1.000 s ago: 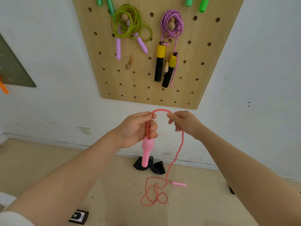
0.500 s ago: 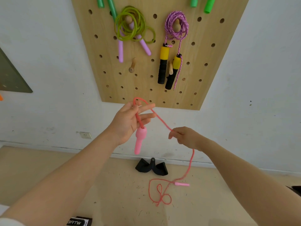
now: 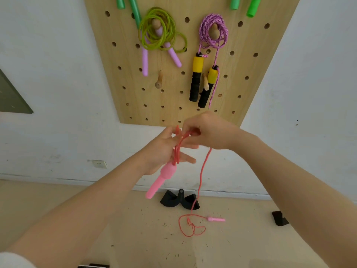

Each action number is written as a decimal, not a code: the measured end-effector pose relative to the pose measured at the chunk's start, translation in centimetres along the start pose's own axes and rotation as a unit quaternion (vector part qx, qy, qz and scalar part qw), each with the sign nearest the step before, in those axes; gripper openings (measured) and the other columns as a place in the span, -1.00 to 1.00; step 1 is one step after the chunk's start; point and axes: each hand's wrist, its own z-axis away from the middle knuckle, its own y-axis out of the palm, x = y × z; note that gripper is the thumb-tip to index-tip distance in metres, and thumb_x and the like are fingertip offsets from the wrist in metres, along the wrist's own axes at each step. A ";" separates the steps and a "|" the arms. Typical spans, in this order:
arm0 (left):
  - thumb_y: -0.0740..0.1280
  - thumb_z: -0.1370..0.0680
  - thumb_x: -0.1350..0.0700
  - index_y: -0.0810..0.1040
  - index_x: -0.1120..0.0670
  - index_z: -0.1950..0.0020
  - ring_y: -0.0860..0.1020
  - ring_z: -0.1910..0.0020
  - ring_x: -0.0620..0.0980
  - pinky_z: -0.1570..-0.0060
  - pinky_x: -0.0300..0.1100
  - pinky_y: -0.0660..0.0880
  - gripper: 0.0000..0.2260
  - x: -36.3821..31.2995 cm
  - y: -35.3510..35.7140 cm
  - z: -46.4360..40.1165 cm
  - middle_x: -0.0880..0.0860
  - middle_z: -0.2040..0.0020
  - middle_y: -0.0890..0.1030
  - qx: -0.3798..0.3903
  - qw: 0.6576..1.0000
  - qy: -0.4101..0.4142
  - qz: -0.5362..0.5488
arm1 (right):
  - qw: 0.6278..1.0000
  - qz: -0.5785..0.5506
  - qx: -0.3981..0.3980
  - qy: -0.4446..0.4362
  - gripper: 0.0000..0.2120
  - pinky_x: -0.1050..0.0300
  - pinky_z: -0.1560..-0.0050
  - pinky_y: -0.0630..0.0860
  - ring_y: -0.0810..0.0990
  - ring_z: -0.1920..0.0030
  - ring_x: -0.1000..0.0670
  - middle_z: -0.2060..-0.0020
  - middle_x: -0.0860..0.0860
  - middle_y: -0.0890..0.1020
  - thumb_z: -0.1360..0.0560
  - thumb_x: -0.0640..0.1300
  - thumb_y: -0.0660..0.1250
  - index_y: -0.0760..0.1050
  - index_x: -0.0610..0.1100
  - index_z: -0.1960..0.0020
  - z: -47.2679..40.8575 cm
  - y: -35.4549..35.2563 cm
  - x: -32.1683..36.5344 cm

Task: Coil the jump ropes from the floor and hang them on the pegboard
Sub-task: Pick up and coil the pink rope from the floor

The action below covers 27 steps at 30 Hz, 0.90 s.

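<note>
My left hand is spread with straight fingers, and loops of the pink jump rope cord lie across its palm. One pink handle hangs below that hand. My right hand pinches the cord just above the left fingers. From there the cord drops to a tangle on the floor beside the second pink handle. The wooden pegboard hangs on the wall above, with a free peg.
A green rope with lilac handles and a purple rope with yellow-black handles hang on pegs. A black object lies at the wall base, another to the right. A wall socket sits low left.
My right hand rose from lower right up to the left hand's fingers, laying another loop of cord over the left palm. The cord tangle on the floor shrank slightly.
</note>
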 end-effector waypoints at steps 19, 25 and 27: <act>0.19 -0.47 0.10 0.65 0.16 0.07 0.11 0.70 -0.18 0.69 -0.43 0.11 -0.73 -2.8 -4.3 0.6 -0.09 0.52 0.37 0.081 0.953 0.075 0.282 | 0.823 -0.536 0.073 0.173 -0.48 0.01 -0.27 0.38 0.55 -0.16 -0.06 -0.04 -0.02 0.62 -0.54 0.21 -0.05 0.52 -0.13 -0.09 -1.0 6.5 -4.5; 0.16 -0.53 0.15 0.51 0.08 -0.09 0.20 0.69 -0.18 0.61 -0.46 0.20 -0.80 -1.8 -6.7 -0.4 -0.08 0.09 0.68 -0.019 0.939 0.111 0.325 | 0.856 -0.462 0.090 0.212 -0.73 0.04 -0.06 0.48 0.49 0.34 0.03 0.41 0.01 0.45 -0.54 -0.04 0.23 0.41 -0.14 0.30 -1.2 8.3 -3.6; 0.10 -0.59 0.19 0.46 0.08 -0.05 0.20 0.71 -0.17 0.56 -0.47 0.26 -0.83 -1.8 -8.6 -0.7 -0.02 0.00 0.68 -0.059 0.914 0.128 0.381 | 0.894 -0.350 0.120 0.251 -0.79 0.02 -0.14 0.50 0.52 0.27 0.02 0.37 -0.01 0.51 -0.54 -0.15 0.26 0.42 -0.11 0.28 -0.2 9.5 -4.5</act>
